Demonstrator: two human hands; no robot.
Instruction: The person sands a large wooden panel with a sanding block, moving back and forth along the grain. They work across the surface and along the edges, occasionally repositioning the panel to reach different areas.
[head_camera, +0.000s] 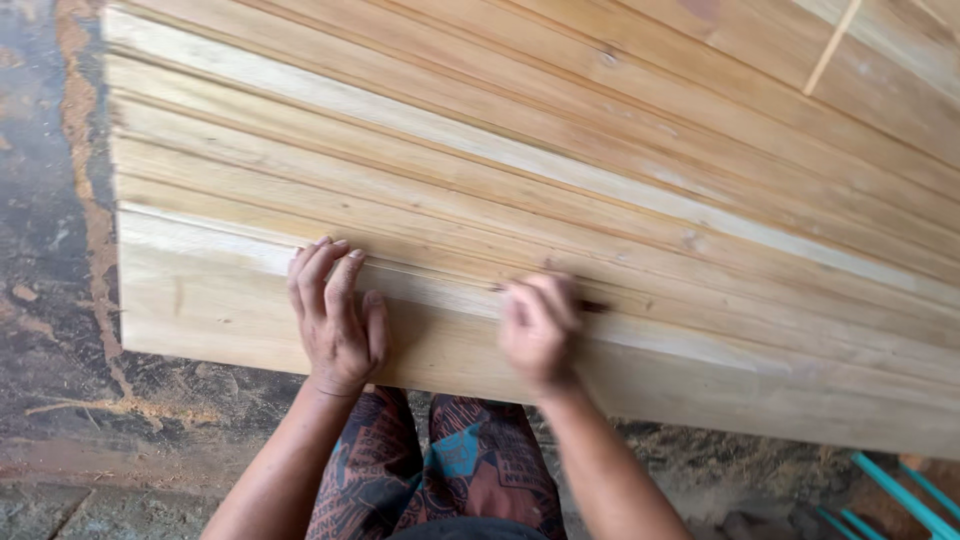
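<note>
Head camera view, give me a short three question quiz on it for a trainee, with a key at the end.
1. True or false: both hands rest on the nearest plank of the stack.
2. Which hand is blurred in the picture: A) left hand, B) right hand, C) neither?
3. Fill in: low at the right edge, beyond the planks, lie thin rods of a ______ colour.

Key
1. True: the left hand lies flat with its fingers over the plank's far edge, and the right hand is on the same edge.
2. B.
3. Teal, a blue-green.
</note>
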